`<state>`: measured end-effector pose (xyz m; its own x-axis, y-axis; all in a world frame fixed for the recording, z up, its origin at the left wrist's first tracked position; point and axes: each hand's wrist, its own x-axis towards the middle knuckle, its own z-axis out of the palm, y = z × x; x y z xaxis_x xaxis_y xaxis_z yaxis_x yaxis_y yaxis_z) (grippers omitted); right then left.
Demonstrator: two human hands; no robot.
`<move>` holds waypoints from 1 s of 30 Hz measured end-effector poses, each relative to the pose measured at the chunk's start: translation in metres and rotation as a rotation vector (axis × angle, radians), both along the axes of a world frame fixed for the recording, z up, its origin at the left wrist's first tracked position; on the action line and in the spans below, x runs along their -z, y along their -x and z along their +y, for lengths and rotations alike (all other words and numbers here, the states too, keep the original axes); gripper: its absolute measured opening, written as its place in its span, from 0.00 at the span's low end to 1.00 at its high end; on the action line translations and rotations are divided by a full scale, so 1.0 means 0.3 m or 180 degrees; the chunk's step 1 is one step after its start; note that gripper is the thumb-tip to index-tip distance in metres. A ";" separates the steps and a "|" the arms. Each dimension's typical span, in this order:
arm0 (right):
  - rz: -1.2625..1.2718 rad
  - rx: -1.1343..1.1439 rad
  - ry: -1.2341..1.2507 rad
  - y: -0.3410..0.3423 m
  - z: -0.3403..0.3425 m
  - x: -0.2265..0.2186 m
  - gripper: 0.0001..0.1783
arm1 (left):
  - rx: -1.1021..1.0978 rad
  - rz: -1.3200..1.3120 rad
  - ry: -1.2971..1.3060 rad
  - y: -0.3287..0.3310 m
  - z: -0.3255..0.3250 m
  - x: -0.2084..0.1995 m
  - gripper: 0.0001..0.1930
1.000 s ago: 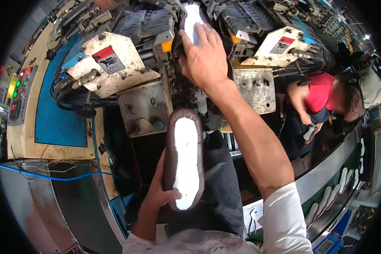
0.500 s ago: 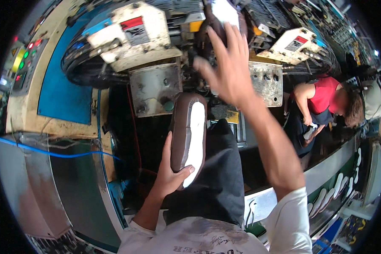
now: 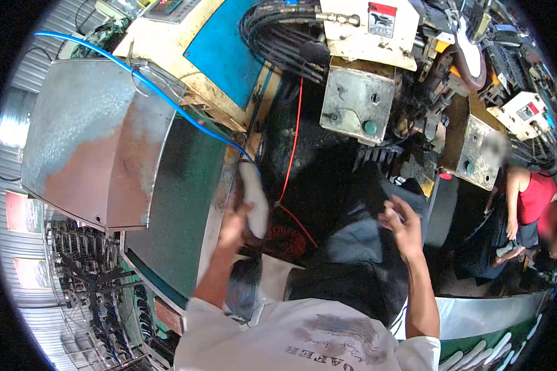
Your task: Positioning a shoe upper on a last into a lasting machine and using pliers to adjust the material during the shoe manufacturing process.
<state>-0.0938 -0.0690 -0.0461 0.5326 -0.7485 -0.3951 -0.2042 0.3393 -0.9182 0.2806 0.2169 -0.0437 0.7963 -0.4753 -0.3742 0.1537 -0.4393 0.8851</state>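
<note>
My left hand (image 3: 232,227) is closed around a brown shoe upper with a white sole side (image 3: 254,201), held upright beside the dark green conveyor belt. Motion blurs both the hand and the shoe upper. Over my dark trousers, my right hand (image 3: 406,227) is raised with fingers bent and apart, and nothing shows in it. Another brown shoe upper with a white bottom (image 3: 470,52) sits in the machine at the upper right, away from both hands.
A green belt (image 3: 185,204) runs at left beside a worn metal hood (image 3: 93,142). A blue hose (image 3: 185,114) crosses above it. Metal boxes (image 3: 358,102) project from the machine. At right, a person in red (image 3: 535,198) holds a grey piece. White soles (image 3: 476,353) lie lower right.
The view has swung left. My left hand has carried the brown shoe upper left toward the belt. My right hand has come down from the machine, where the other shoe upper stays.
</note>
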 end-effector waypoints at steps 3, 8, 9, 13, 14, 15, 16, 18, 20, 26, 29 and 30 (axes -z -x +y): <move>0.0119 0.0554 -0.0051 0.181 0.022 0.007 0.28 | -0.0576 -0.1013 -0.0532 -0.393 0.075 0.064 0.47; 0.0514 0.1426 0.0183 0.534 0.157 -0.046 0.28 | 0.0598 -0.3104 -0.1540 -0.740 -0.029 0.095 0.20; 0.1079 0.1586 0.0328 0.646 0.209 -0.103 0.27 | 0.0874 -0.2675 -0.1087 -0.681 -0.156 0.082 0.22; 0.2521 0.2733 0.0968 1.220 0.548 0.015 0.25 | 0.1300 -0.0938 0.0242 -0.469 -0.417 0.208 0.25; 0.2671 0.3356 0.1070 1.373 0.738 0.040 0.24 | 0.1555 -0.0335 0.0625 -0.334 -0.546 0.255 0.24; 0.3193 0.3745 0.0736 1.487 1.005 0.020 0.25 | 0.2169 -0.0074 0.0692 -0.170 -0.634 0.293 0.25; 0.3646 0.4090 0.0397 1.553 1.238 -0.001 0.27 | 0.2728 0.0151 0.0775 0.081 -0.721 0.268 0.25; 0.3759 0.4043 -0.0977 1.580 1.668 -0.039 0.29 | 0.2713 0.1067 0.0790 0.483 -0.830 0.175 0.23; 0.3541 0.3482 -0.1735 1.413 1.926 -0.023 0.35 | 0.3368 0.1126 0.0919 0.691 -0.855 0.114 0.22; 0.3415 0.3160 -0.1455 0.923 1.995 0.268 0.63 | 0.4464 0.0497 0.0909 1.083 -0.880 -0.025 0.22; 0.3501 0.3658 -0.1273 0.936 1.936 0.301 0.65 | 0.4997 0.0859 0.0871 1.229 -0.814 -0.021 0.23; 0.3056 0.3956 -0.1180 0.945 1.913 0.301 0.64 | 0.5178 0.1118 0.0886 1.272 -0.776 -0.020 0.24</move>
<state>-0.3773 0.5049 -0.1364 -0.8381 -0.2988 -0.4564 -0.0694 0.8882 -0.4541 -0.1010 -0.0159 -0.0377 -0.6491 -0.7382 -0.1836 -0.0768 -0.1765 0.9813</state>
